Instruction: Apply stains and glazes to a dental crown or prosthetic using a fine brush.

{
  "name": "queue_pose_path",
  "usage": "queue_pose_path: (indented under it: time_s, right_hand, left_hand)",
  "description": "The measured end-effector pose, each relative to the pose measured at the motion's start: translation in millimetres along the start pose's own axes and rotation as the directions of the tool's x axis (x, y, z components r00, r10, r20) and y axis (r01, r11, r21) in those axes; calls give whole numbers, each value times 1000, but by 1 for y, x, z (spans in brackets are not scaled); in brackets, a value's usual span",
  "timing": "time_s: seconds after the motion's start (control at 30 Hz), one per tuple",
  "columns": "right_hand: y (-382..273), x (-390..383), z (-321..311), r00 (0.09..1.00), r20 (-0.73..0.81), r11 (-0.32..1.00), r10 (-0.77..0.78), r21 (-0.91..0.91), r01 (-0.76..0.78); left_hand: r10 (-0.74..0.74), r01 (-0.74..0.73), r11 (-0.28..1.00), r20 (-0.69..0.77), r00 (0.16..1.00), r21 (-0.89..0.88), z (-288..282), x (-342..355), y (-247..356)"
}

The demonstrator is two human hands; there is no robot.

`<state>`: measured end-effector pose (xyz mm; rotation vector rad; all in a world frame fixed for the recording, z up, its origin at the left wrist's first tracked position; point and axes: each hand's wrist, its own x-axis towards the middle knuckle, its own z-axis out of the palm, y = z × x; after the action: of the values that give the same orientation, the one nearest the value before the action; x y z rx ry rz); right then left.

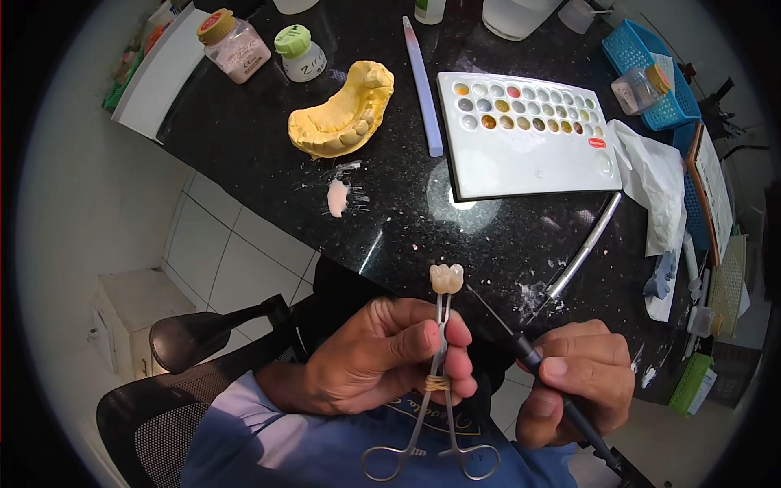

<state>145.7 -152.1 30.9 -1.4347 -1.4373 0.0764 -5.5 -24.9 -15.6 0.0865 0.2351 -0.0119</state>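
My left hand (382, 354) grips a pair of metal locking forceps (439, 382) by the shanks, which are bound with a tan rubber band. The forceps' tips clamp a small cream tooth crown piece (447, 277), held upright over the black counter's front edge. My right hand (573, 370) holds a thin black-handled brush (529, 354) like a pen. Its fine tip points up and left toward the crown, ending just short of it.
On the black counter (244, 138) lie a yellow dental cast (346, 110), a white well palette (521, 130) with several pigments, a pale blue stick (423, 81), two jars (236, 45), a paste smear (337, 197), tissue (655, 183) and a blue basket (647, 73). A black chair (203, 358) stands lower left.
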Motion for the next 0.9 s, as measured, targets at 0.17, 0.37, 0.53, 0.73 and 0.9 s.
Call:
queue_pose_path:
  time_s: [0.17,0.37,0.53,0.73,0.9]
  right_hand:
    - [4,-4,5,998,-27,998,-49,25,50]
    - [9,-2,9,997,-36,996,-70,61,72]
    - [8,-4,7,999,-23,994,-48,100,50]
    - [9,-1,10,997,-62,995,-55,75,60]
    - [7,-4,7,997,-77,993,0,115,9]
  left_hand:
    - [73,-73,994,-2,997,81,-1,2,-5]
    - [93,-90,990,-32,995,104,0,2,-6]
    - [78,-76,992,-24,997,98,1,4,-5]
    - [92,-87,988,-34,995,125,1,-1,-3]
    - [79,-75,989,-21,997,126,1,2,-3]
